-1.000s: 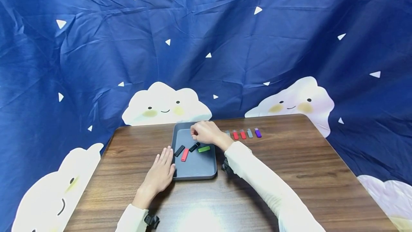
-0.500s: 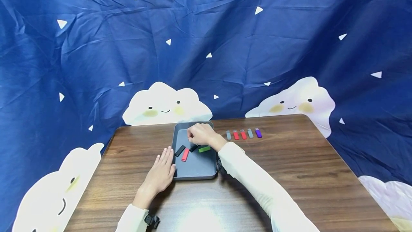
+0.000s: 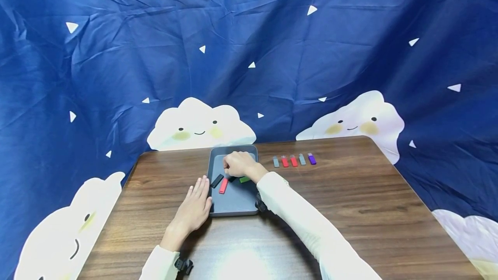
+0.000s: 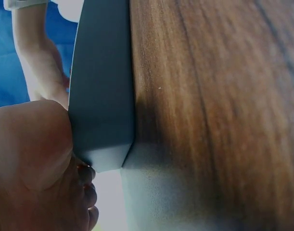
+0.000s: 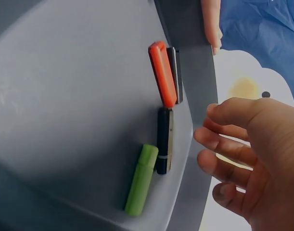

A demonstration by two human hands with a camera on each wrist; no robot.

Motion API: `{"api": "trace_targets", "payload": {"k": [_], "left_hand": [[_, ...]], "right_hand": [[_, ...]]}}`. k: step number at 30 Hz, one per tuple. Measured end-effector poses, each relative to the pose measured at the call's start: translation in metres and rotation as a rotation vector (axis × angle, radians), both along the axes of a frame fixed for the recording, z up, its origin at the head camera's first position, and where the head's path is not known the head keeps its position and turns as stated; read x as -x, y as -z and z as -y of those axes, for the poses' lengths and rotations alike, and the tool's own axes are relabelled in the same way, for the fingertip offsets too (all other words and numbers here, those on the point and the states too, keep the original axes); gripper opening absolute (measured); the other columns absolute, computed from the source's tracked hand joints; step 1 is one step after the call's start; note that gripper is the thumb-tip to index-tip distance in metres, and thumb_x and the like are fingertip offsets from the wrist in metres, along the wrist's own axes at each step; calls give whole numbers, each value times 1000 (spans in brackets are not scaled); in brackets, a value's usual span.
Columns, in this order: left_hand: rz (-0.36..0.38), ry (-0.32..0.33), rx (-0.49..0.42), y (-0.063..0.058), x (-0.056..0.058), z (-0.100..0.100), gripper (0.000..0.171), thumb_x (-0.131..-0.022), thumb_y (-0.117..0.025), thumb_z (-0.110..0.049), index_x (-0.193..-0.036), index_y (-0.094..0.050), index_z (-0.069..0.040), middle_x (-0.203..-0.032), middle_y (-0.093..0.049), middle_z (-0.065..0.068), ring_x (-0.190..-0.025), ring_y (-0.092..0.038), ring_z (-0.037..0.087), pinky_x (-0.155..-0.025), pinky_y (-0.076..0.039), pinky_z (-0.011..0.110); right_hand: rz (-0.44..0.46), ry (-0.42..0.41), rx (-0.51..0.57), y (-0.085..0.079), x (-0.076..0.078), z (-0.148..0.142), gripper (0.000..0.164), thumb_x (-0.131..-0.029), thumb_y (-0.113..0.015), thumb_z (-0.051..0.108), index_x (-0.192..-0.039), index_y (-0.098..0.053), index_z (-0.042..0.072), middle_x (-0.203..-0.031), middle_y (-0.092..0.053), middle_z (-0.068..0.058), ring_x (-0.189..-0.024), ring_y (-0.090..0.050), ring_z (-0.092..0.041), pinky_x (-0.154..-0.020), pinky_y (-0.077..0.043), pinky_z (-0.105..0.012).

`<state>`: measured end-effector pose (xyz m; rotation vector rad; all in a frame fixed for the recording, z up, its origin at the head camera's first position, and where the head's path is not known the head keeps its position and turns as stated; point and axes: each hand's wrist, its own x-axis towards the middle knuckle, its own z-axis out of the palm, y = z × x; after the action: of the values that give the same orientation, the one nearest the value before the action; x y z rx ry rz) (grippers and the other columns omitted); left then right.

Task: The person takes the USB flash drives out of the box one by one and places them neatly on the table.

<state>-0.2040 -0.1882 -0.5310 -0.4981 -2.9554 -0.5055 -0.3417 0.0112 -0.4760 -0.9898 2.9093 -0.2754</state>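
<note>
A grey tray [image 3: 233,206] stands on the table with USB sticks inside: a red one [image 5: 162,74], a green one [image 5: 141,180], a black one [image 5: 164,139] and another black one [image 3: 217,181]. My right hand [image 3: 238,163] hovers over the far half of the tray, overlapping part of the sticks in the head view. In the right wrist view its fingers are loosely bent, with nothing between them. My left hand [image 3: 192,206] lies with straight fingers along the tray's left side, touching its wall.
To the right of the tray, a row of USB sticks lies on the wooden table [image 3: 350,193]: a grey one [image 3: 276,161], a red one [image 3: 285,161], another red, another grey and a purple one [image 3: 312,159]. A blue cloud-print cloth [image 3: 272,55] hangs behind.
My right hand has moved left over the tray, uncovering the leftmost grey stick of the row and covering more of the black and green sticks. My left hand stays in place.
</note>
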Motion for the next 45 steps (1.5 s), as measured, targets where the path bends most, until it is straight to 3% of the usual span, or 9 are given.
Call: {"api": "trace_targets", "payload": {"k": [7,10,15,23,32,39,45], "left_hand": [[-16,3,4,3,1,1,59,-111,-48,-18,-160,-35,12,-171,-31,29,-161,-29,46,-130,-27,63],[-39,11,-8,4,1,1,59,-109,-47,-17,-159,-36,13,-170,-33,30,-159,-31,47,-129,-29,65],[-11,0,5,0,-1,1,59,-111,-47,-17,-160,-35,13,-171,-32,28,-161,-29,45,-130,-28,63],[9,-7,35,0,-1,2,59,-112,-48,-19,-161,-33,11,-172,-30,26,-163,-26,42,-132,-25,60],[15,-3,17,1,-2,2,59,-112,-47,-18,-161,-33,11,-172,-29,27,-162,-27,43,-132,-25,61],[19,-10,19,1,-1,1,59,-113,-47,-18,-162,-32,11,-173,-29,26,-163,-26,42,-133,-24,60],[23,-12,18,1,-1,1,59,-113,-46,-18,-162,-33,10,-173,-29,25,-163,-26,42,-133,-24,59]], "right_hand": [[13,-2,-69,1,-7,15,13,-100,-72,33,-93,-73,23,-85,-68,9,-72,-58,-10,-64,-45,-27],[1,9,-105,4,-8,20,15,-99,-73,38,-98,-73,23,-90,-69,9,-76,-59,-11,-68,-49,-30],[-8,11,-164,12,-11,28,27,-98,-73,45,-110,-75,21,-103,-71,6,-83,-60,-13,-75,-54,-33],[-30,27,-222,18,-12,40,37,-96,-73,57,-111,-74,24,-114,-73,5,-94,-68,-14,-85,-59,-36],[-55,32,-260,18,-18,47,56,-93,-71,66,-125,-74,21,-127,-72,2,-102,-71,-15,-92,-61,-36],[-71,22,-270,18,-20,52,60,-95,-71,62,-136,-71,19,-135,-70,-1,-109,-72,-18,-95,-62,-36],[-76,5,-283,17,-20,54,58,-93,-74,57,-136,-70,17,-134,-70,-2,-107,-70,-18,-95,-61,-36]]}}
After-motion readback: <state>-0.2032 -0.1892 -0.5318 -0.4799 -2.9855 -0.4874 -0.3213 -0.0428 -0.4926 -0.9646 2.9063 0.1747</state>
